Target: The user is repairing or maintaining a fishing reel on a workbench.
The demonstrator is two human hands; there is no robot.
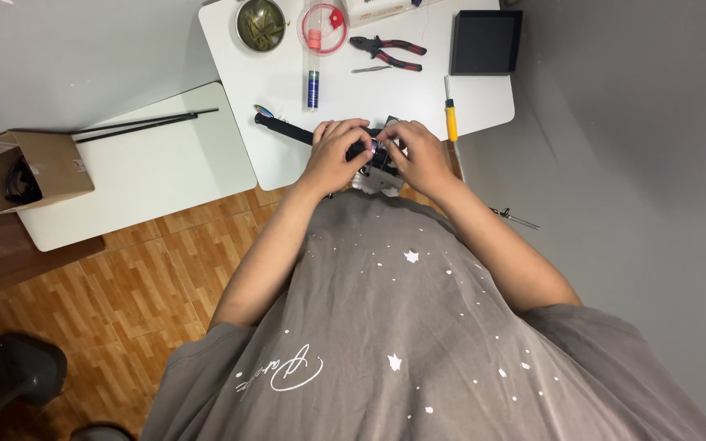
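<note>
My left hand (334,153) and my right hand (418,155) meet at the near edge of the white table (484,106), both closed around a small black device (369,149) with a metal part. A black rod-like handle (283,129) sticks out to the left from under my left hand; whether it joins the device is hidden. My fingers cover most of the device.
On the table lie a yellow-handled screwdriver (450,118), red-and-black pliers (390,52), a slim tube (313,88), a round clear container (323,27), a bowl of small parts (260,24) and a black box (484,42). A second white table (149,175) at left carries black rods (145,124) and a cardboard box (22,170).
</note>
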